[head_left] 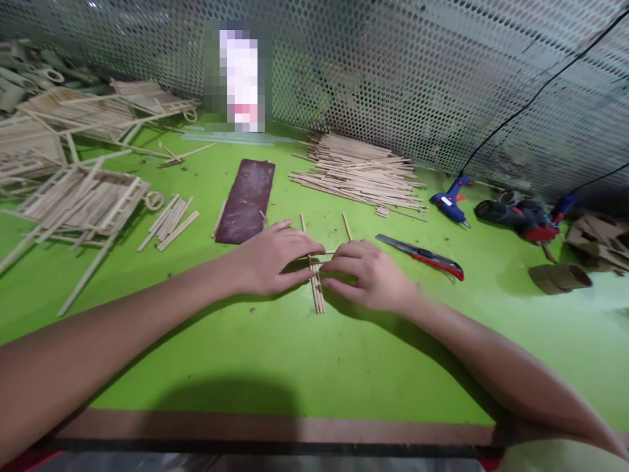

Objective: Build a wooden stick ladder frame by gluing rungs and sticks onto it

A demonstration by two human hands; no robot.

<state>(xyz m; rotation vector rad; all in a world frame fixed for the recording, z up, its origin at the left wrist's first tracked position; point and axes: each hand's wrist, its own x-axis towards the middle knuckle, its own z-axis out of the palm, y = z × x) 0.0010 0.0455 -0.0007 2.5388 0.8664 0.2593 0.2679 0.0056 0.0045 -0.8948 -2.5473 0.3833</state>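
Observation:
A few short, thin wooden sticks [318, 298] lie side by side on the green table, their near ends together. My left hand [275, 257] is curled at the left of the sticks, its thumb and fingertips pinching at their upper part. From the other side, my right hand [368, 272] bends its fingers onto the same sticks. Two more sticks point away beyond the hands, and a thin crosspiece [330, 253] shows between them. The fingers partly hide how these pieces meet.
A utility knife [422, 255] lies right of my right hand. Beyond are a dark sandpaper sheet [246, 200], a stick pile [363, 170] and a blue glue gun [452, 200]. Small wooden carts [98, 193] crowd the left. A mesh wall [344, 72] borders the back.

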